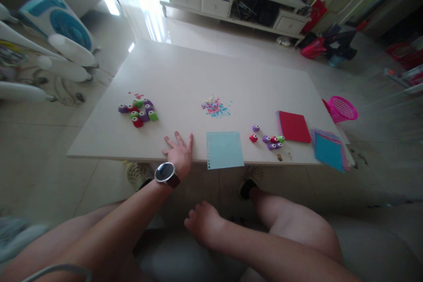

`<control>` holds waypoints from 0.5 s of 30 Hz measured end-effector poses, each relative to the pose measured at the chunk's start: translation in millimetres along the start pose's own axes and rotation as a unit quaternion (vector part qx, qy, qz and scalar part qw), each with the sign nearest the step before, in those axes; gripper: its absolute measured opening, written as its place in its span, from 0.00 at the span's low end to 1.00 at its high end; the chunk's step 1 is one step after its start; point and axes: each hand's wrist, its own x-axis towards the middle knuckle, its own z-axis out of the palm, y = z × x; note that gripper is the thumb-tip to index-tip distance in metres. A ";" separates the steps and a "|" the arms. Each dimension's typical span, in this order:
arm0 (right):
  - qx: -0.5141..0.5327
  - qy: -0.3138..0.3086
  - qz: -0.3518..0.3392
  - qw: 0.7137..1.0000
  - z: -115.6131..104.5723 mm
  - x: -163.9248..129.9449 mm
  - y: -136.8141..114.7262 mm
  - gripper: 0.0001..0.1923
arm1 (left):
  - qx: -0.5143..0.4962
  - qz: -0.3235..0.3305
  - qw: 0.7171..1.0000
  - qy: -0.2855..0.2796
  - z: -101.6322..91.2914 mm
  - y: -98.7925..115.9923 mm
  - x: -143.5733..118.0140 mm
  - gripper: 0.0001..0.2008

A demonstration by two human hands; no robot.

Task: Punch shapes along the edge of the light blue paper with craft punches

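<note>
My left hand (180, 152) rests palm down on the table's near edge, fingers spread and holding nothing. To its right lies a light blue paper sheet (225, 150) with small punched holes along its edges; it slightly overhangs the table. My right hand (203, 224) is low in front of my lap, away from the table, its fingers curled in with no object showing. Several small purple, red and green craft punches (143, 115) sit left of my left hand. More craft punches (271, 142) are grouped right of the sheet. Beyond the sheet lies a pile of coloured paper confetti (216, 106).
A stack of red paper (294, 127) and fanned blue and pink sheets (328, 150) lie at the white table's (185, 70) right end, the latter overhanging. A pink basket (343, 108) stands beyond. A fan (61, 20) is on the left; a cabinet (214, 5) is behind.
</note>
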 end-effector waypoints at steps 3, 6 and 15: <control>-0.002 0.010 -0.003 1.000 2.2 0.6 0.8 0.05 | 0.009 0.001 1.000 -0.002 -0.3 -0.1 0.2 0.49; 0.003 0.006 0.001 1.000 2.5 0.7 1.2 0.06 | 0.014 0.000 1.000 -0.005 -1.3 0.0 0.0 0.49; 0.003 -0.008 0.003 1.000 -1.5 -0.9 -0.2 0.07 | 0.030 0.001 1.000 -0.006 0.4 0.2 0.6 0.49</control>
